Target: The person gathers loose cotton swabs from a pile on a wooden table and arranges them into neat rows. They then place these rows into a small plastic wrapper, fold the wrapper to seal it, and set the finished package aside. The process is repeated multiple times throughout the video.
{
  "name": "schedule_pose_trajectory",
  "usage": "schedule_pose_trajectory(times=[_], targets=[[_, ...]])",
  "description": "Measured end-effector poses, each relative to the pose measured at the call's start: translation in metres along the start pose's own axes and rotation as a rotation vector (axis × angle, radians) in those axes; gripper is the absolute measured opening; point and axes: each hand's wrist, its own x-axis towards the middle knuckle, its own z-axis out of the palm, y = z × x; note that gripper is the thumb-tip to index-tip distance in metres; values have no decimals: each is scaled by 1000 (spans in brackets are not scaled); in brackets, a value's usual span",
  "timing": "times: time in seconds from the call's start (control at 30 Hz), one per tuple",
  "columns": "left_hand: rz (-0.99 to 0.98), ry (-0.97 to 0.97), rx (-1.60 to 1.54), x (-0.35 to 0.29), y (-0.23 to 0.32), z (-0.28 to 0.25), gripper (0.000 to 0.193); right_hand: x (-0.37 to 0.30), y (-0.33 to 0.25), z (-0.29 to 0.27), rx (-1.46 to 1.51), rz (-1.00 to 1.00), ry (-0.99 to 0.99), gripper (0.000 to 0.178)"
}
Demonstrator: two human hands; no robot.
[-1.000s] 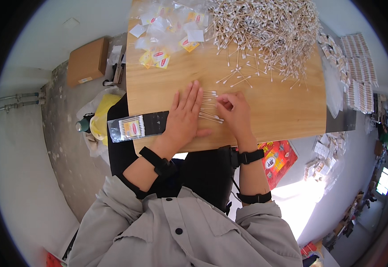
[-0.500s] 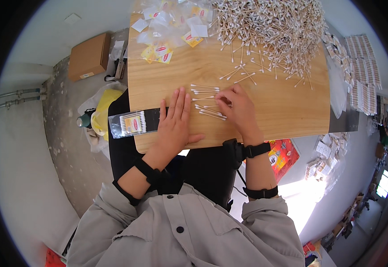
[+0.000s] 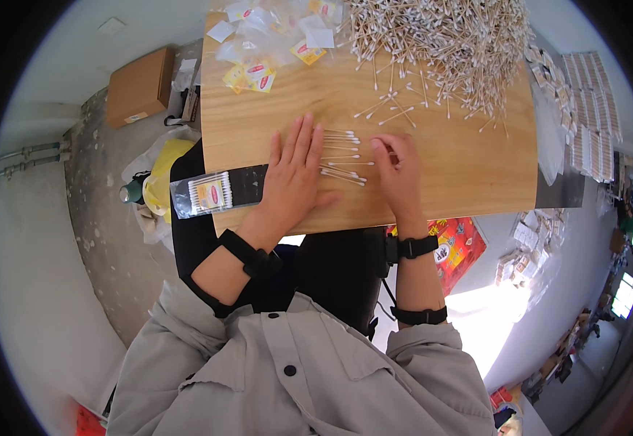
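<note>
My left hand (image 3: pixel 292 174) lies flat on the wooden table with its fingers stretched out. Its edge covers the left ends of several loose cotton swabs (image 3: pixel 343 156) spread in a rough row. Just right of their white tips, my right hand (image 3: pixel 399 174) is closed, thumb and fingers curled together; whatever they hold, if anything, is hidden. A clear packet of cotton swabs with a yellow label (image 3: pixel 210 194) rests left of my left hand, on a black strip (image 3: pixel 246 187) at the table's edge.
A big heap of loose cotton swabs (image 3: pixel 447 43) covers the table's far right. Clear bags with yellow cards (image 3: pixel 257 73) lie at the far left. Stacks of packed swabs (image 3: pixel 587 109) stand beyond the right edge. A cardboard box (image 3: pixel 140 87) sits on the floor at left.
My right hand has drawn back to the right, off the swabs. My left hand has slid right over their left ends. The whole view has shifted slightly.
</note>
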Motion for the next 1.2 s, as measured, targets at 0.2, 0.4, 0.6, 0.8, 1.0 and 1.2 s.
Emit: schedule_pose_trajectory(times=[0.2, 0.4, 0.6, 0.8, 1.0, 1.2], targets=[[-18, 127, -73, 14, 13, 18, 99, -23, 16, 23, 574, 175, 297, 38], [171, 43, -157, 14, 1, 19, 89, -22, 16, 50, 715, 97, 235, 51], [52, 101, -122, -4, 3, 3, 96, -26, 22, 48, 693, 121, 291, 46], [19, 25, -92, -19, 5, 6, 108, -32, -3, 19, -45, -16, 132, 54], [28, -2, -54, -16, 7, 10, 112, -37, 3, 17, -294, -150, 119, 56], [-112, 17, -34, -17, 8, 1, 120, -24, 3, 29, 233, 45, 244, 38]])
